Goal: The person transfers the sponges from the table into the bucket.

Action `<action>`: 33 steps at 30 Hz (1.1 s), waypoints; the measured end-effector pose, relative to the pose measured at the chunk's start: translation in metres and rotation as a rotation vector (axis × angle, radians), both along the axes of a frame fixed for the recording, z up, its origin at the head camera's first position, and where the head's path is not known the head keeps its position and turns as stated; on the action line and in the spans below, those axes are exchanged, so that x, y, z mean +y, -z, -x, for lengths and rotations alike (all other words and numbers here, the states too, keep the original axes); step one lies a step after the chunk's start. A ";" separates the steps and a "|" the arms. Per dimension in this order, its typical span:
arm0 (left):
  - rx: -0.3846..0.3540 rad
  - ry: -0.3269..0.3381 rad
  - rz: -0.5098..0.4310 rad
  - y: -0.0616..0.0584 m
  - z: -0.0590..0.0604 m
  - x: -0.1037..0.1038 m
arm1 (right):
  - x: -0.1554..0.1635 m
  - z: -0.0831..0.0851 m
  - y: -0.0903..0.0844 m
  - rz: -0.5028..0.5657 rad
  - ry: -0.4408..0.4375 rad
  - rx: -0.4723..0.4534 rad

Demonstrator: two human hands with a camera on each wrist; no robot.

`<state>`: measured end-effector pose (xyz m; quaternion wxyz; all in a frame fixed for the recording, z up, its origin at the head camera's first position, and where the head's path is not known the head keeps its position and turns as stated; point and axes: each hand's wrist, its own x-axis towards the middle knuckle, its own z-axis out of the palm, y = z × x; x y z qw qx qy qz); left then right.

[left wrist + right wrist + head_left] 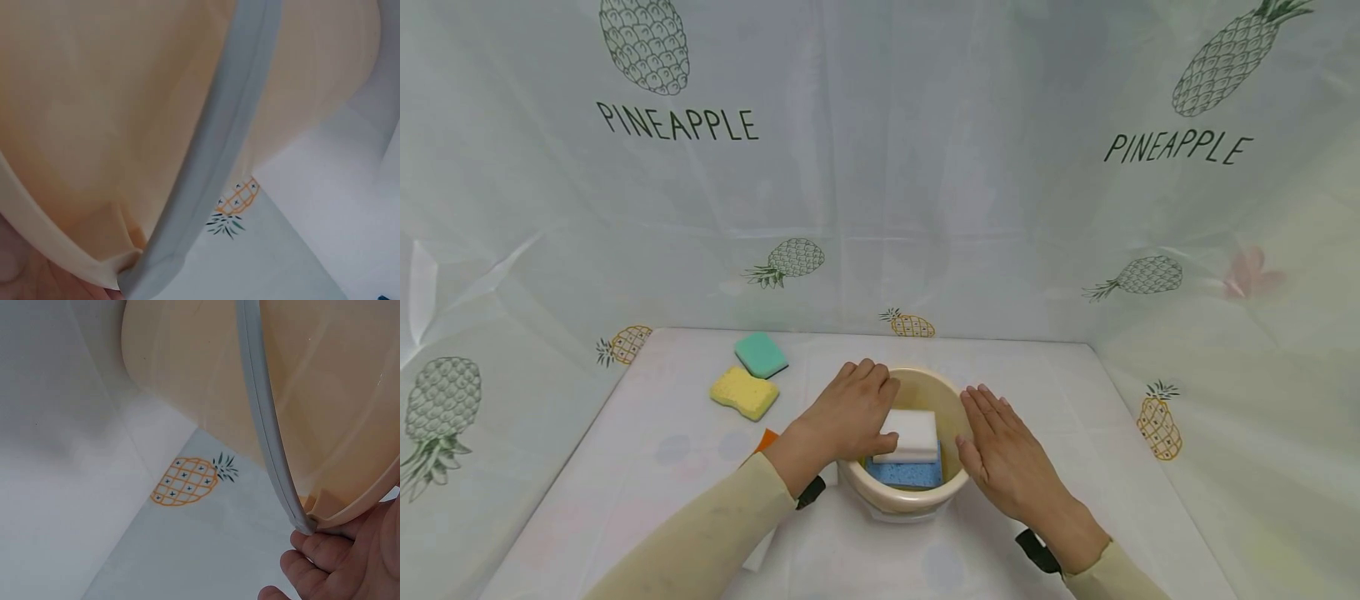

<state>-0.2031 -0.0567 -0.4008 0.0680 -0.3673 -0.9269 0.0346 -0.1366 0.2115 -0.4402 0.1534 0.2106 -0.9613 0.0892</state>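
The cream bucket (901,501) is set on the tabletop (655,500), apparently steadied from both sides: the right grip (1011,462) is laid straight-fingered against it, clasping nothing; the left grip (853,408) is bent over its edge, whether clasping cannot be told. Inside, a white sponge (913,432) is stacked on a blue sponge (906,476). Leftward, a yellow sponge (745,393) and green sponge (762,355) are placed; an orange item (767,438) is partly blocked by the left forearm (700,533).

Head view's pretty bright, with soft, even light, though it's hard to say from where. The sheet (925,167) looks greyer than the table (1030,375), with shiny creases far left and some gloss on the bucket (901,500) rim. Shadows are faint. Both wrist views are dimmer: left's kinda soft on the bucket, right's pineapple (185,481) is fairly crisp, upper left murky.
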 end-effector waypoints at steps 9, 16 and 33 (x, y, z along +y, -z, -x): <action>0.005 -0.008 0.016 0.000 -0.002 0.000 | 0.000 0.000 0.000 0.001 0.008 -0.002; -0.008 -0.014 -0.085 0.006 -0.001 -0.003 | 0.000 -0.001 0.000 -0.004 0.010 -0.007; 0.141 -0.099 -0.320 0.008 -0.014 -0.077 | 0.001 0.000 0.002 0.005 -0.003 0.023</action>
